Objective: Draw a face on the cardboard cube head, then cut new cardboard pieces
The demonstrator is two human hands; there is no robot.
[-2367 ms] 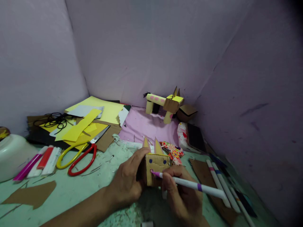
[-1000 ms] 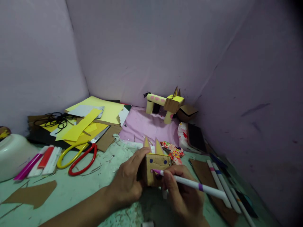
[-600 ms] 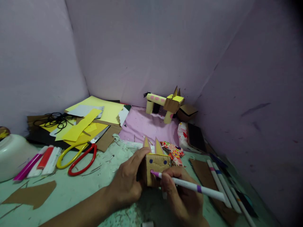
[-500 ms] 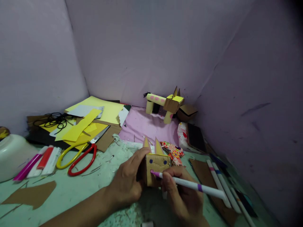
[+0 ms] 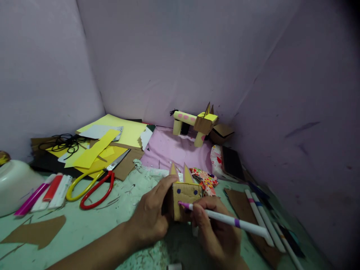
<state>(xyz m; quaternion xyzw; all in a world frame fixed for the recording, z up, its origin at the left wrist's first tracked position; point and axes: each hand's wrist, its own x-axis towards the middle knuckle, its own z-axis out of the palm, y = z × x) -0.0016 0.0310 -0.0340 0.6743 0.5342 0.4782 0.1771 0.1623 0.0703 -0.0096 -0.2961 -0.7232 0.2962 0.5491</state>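
Observation:
A small cardboard box head (image 5: 186, 191) with two pointed ears and two dark eye dots faces me at the table's centre. My left hand (image 5: 152, 208) is closed around its left side, thumb and fingers at the upper edge. In my right hand (image 5: 215, 228) is a white marker (image 5: 227, 218) with a purple band. Its purple tip touches the front of the box below the left eye dot, where a small mark shows. The right fingers partly cover the box's lower right corner.
Scissors (image 5: 97, 187) with yellow and red handles lie left, near several markers (image 5: 49, 193) and coloured paper (image 5: 92, 150). A yellow paper animal (image 5: 194, 122) stands at the back. To the right are a phone (image 5: 233, 164), a cardboard strip (image 5: 244, 213) and more markers (image 5: 264, 221).
Almost nothing differs. The marker tip stays at the same spot on the box, and the whole view has shifted very slightly.

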